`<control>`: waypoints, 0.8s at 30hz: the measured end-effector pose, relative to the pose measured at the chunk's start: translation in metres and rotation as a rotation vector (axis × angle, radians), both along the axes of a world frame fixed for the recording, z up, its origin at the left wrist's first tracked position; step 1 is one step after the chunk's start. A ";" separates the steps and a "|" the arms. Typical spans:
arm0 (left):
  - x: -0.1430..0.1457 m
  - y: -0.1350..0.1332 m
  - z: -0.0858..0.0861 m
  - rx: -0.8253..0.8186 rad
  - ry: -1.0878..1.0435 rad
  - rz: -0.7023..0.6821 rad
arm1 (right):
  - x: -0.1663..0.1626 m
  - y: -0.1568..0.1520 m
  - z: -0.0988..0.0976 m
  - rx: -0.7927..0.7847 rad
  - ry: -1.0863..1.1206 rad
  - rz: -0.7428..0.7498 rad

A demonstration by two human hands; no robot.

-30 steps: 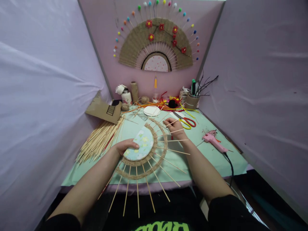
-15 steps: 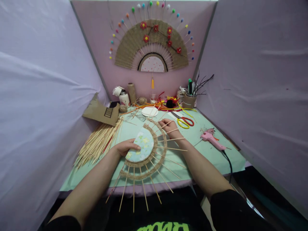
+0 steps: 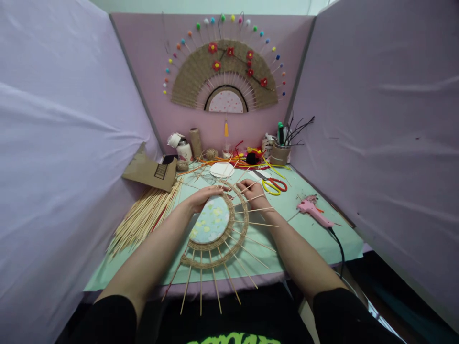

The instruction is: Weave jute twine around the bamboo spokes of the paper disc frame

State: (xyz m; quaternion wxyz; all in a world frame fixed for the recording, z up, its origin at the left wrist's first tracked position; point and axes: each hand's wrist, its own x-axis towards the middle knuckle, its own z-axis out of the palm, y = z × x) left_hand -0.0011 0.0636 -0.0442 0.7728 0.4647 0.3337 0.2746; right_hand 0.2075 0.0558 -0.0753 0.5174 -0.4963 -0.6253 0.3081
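Observation:
A half-round fan frame [image 3: 211,220] hangs over the table edge, with a floral cloth centre, two bands of woven twine and thin sticks spreading outward. At its upper end, my left hand [image 3: 207,196] grips the inner twine band, thumb and fingers closed near the cloth's top corner. My right hand [image 3: 251,191] is closed at the outer twine band, among the upper sticks; its fingertips pinch at the band's edge. Whether a loose twine end lies in that pinch is too small to tell.
Bamboo sticks [image 3: 143,220] lie at left under torn cardboard [image 3: 150,169]. Scissors [image 3: 274,185] and a pink glue gun [image 3: 315,211] with a cord rest at right. Jars, twine and coloured pipe cleaners line the back. A finished fan [image 3: 225,62] hangs on the wall.
My left hand has moved from the cloth's straight edge up to the top end of the inner band. My right hand stays at the outer band. The view has tilted slightly.

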 end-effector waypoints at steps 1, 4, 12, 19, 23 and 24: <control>0.003 0.002 -0.004 -0.011 -0.049 -0.026 | 0.001 0.000 0.000 0.003 -0.006 0.002; 0.007 0.001 -0.018 -0.032 -0.183 -0.121 | 0.005 -0.001 0.002 0.027 -0.041 0.018; -0.005 -0.008 -0.032 -0.122 -0.204 -0.189 | 0.024 -0.001 0.009 0.147 -0.134 -0.045; -0.002 -0.006 -0.041 -0.155 -0.193 -0.173 | 0.044 0.006 0.007 0.340 -0.211 -0.085; 0.000 -0.009 -0.040 -0.141 -0.199 -0.174 | 0.047 0.009 0.010 0.347 -0.232 -0.110; 0.000 -0.009 -0.039 -0.135 -0.202 -0.186 | 0.047 0.010 0.013 0.339 -0.240 -0.112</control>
